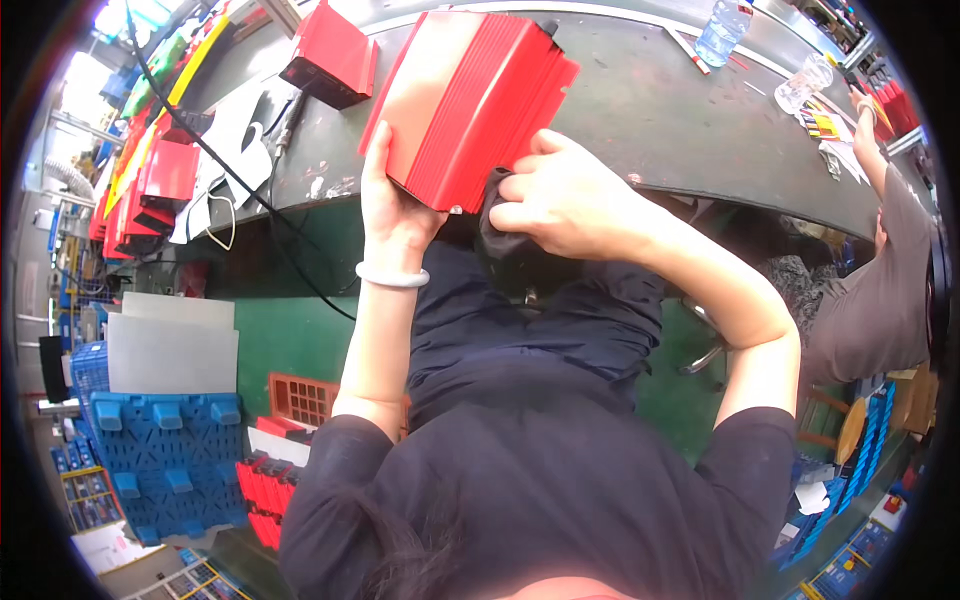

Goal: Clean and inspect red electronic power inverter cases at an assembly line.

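A red ribbed metal casing is held up at a tilt over the near edge of the workbench. My left hand grips it from below and at its left side, thumb along the face. Bunched in the closed fingers of my right hand is a dark cloth, close by the casing's lower right edge. Whether the cloth touches the casing I cannot tell. On the bench behind stands another red casing with a black end.
Several red casings are stacked at the left beside a corded tool. A black cable hangs across the left side. A water bottle stands at the far right. Blue plastic pallets lie lower left; a co-worker's arm reaches in at right.
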A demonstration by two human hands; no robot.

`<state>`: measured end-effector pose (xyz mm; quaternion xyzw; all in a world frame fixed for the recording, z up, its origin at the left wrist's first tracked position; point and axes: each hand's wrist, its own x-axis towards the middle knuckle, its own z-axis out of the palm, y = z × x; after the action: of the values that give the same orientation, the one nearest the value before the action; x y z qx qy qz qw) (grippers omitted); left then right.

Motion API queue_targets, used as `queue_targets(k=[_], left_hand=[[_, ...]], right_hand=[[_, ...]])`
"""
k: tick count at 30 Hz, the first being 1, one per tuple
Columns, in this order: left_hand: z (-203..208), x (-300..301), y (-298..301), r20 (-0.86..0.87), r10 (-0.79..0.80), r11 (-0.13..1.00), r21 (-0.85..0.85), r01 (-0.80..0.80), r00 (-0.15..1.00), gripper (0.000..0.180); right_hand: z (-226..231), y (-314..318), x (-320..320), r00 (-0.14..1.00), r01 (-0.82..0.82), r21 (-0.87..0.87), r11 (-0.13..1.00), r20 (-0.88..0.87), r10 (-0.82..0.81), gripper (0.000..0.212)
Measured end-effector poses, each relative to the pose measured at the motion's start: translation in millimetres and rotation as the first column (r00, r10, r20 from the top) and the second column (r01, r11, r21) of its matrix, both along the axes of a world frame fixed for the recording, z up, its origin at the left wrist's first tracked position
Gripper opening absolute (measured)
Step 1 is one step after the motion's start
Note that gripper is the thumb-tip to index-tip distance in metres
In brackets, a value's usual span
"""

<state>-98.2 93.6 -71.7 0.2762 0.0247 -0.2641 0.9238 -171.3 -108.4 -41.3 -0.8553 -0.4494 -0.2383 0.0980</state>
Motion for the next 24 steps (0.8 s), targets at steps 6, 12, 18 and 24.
queue_targets(k=[6,12,18,24], left_hand=[[-1,2,6,-0.053,-0.04,0.997,-0.062,0.037,0.998,0.053],[4,1,5,-0.055,-0.084,0.974,-0.213,0.07,0.995,0.051],[6,3,3,0.012,-0.107,0.977,-0.186,0.108,0.994,0.053],[-1,-9,31,-0.026,0.05,0.979,-0.194,-0.055,0.998,0.05]], right_hand=[[5,-13,-24,0.989,0.125,0.33,0.936,-0.116,-0.091,0.022],[4,-19,-27,0.976,0.183,0.442,0.878,-0.192,-0.106,0.023],[18,-14,-24,0.981,0.164,0.364,0.917,-0.155,-0.115,0.025],[6,-10,-13,0.924,0.21,0.766,0.607,-0.358,0.133,0.014]])
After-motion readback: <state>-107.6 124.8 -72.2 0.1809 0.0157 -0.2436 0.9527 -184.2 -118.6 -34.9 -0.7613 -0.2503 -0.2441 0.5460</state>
